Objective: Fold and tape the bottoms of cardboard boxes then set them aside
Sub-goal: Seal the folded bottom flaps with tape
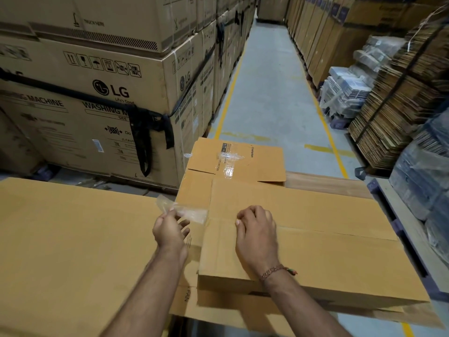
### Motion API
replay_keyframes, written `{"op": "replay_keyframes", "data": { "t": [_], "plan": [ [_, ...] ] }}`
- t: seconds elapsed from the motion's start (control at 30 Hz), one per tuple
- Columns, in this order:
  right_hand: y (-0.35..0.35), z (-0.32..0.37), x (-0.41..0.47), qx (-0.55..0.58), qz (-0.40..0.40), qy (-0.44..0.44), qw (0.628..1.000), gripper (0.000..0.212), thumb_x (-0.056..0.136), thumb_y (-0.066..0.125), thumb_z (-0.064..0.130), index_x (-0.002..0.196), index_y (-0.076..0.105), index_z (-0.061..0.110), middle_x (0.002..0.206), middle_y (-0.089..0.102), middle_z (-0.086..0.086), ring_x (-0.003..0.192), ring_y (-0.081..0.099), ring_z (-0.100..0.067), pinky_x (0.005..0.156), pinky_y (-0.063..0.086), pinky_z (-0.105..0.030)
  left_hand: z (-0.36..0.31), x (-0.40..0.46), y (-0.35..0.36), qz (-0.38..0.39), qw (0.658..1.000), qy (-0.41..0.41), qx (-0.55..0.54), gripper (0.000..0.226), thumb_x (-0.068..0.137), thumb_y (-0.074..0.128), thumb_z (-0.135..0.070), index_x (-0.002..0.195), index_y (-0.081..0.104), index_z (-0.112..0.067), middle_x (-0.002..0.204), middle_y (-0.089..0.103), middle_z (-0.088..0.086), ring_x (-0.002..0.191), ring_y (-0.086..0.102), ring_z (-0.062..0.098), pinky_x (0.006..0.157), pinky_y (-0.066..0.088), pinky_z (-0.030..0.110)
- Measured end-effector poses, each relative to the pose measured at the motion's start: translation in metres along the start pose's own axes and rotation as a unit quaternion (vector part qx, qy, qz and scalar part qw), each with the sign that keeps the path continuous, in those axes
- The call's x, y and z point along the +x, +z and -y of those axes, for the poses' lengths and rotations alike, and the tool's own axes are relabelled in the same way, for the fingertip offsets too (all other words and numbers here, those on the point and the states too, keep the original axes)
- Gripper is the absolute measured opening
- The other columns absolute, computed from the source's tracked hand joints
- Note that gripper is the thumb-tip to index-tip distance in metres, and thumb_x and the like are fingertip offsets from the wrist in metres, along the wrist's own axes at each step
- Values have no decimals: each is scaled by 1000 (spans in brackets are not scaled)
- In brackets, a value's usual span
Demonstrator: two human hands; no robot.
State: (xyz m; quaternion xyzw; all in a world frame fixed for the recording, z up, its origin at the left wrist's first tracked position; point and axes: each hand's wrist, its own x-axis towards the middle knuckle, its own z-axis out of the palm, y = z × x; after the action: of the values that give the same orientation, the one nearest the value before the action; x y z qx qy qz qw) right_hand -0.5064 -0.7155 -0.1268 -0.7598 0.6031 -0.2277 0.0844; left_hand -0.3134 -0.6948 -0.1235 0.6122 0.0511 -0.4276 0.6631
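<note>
A brown cardboard box [315, 251] lies in front of me with its two long flaps folded shut along a seam. My right hand [257, 234] rests on the box near the seam's left end, fingers curled down onto the flap. My left hand [170, 229] pinches a strip of clear tape [187, 210] that runs from the box's left edge outward. One end flap [238, 159] stands open at the far side, printed "Crompton", with old clear tape stuck on it.
A large flat cardboard sheet [73, 251] lies to the left. Stacked LG washing-machine cartons [97, 93] wall off the left. A grey aisle [267, 93] with yellow lines runs ahead. Bundled flat cardboard [401, 105] and wrapped goods stand on the right.
</note>
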Motion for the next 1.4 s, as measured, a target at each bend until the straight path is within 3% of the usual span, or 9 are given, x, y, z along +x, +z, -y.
{"op": "replay_keyframes", "data": {
  "t": [0.23,0.4,0.6,0.7,0.87,1.0,1.13,1.23,1.4],
  "plan": [
    [9,-1,-3,-24,-34,-13,999,12,99,54,31,106,64,29,111,54,11,104,47,-14,93,45,-33,-11,5,-14,79,989,-104,-66,23,101,52,-27,117,67,-21,121,68,3,97,62,25,85,44,39],
    [11,-1,-4,-42,-38,-21,998,13,101,51,32,107,63,29,111,53,11,103,46,-14,93,45,-33,-14,0,-7,73,988,-103,-94,47,101,48,-33,147,51,-25,141,59,8,116,63,28,101,42,45],
    [11,-1,-7,-44,-45,-25,998,15,103,49,33,100,60,22,109,54,7,98,46,-17,90,45,-35,-23,-8,10,-39,990,-75,-114,60,90,62,-42,145,43,-28,140,53,3,116,59,28,94,46,43],
    [11,0,-7,-53,-36,-23,998,20,104,44,37,101,58,23,108,53,8,99,45,-15,91,44,-34,-23,-14,19,-179,980,40,73,79,89,73,-38,155,30,-26,151,40,4,131,45,33,107,39,49],
    [10,4,-5,-39,-33,-13,999,23,105,39,35,99,56,21,105,51,6,95,44,-18,88,45,-37,-2,-38,20,-25,808,453,375,39,84,65,-48,121,63,-35,151,45,-3,146,31,24,116,21,53],
    [4,7,-5,-26,-27,3,999,21,107,34,35,103,52,23,108,47,8,100,41,-15,91,44,-33,-5,-48,22,296,634,406,588,79,74,62,-81,144,51,-45,151,48,-14,147,11,3,121,7,45],
    [-6,8,-8,8,-68,2,998,20,108,37,31,103,54,20,112,49,5,104,44,-17,93,42,-34,-18,-51,16,332,443,412,724,122,45,64,-102,150,37,-46,147,48,-16,151,12,20,123,4,49],
    [-13,10,-13,27,-80,0,996,18,109,36,30,102,51,23,108,48,8,100,43,-15,91,41,-33,-21,-66,14,294,407,433,748,122,49,85,-82,151,30,-44,147,46,-11,145,18,22,122,10,45],
    [-40,-10,-16,41,-27,-56,997,25,106,38,45,95,52,28,90,53,11,85,45,-13,83,45,-38,-20,-92,9,260,436,413,756,116,52,92,-71,149,36,-39,142,46,-11,134,27,18,117,20,41]
  ]
}}
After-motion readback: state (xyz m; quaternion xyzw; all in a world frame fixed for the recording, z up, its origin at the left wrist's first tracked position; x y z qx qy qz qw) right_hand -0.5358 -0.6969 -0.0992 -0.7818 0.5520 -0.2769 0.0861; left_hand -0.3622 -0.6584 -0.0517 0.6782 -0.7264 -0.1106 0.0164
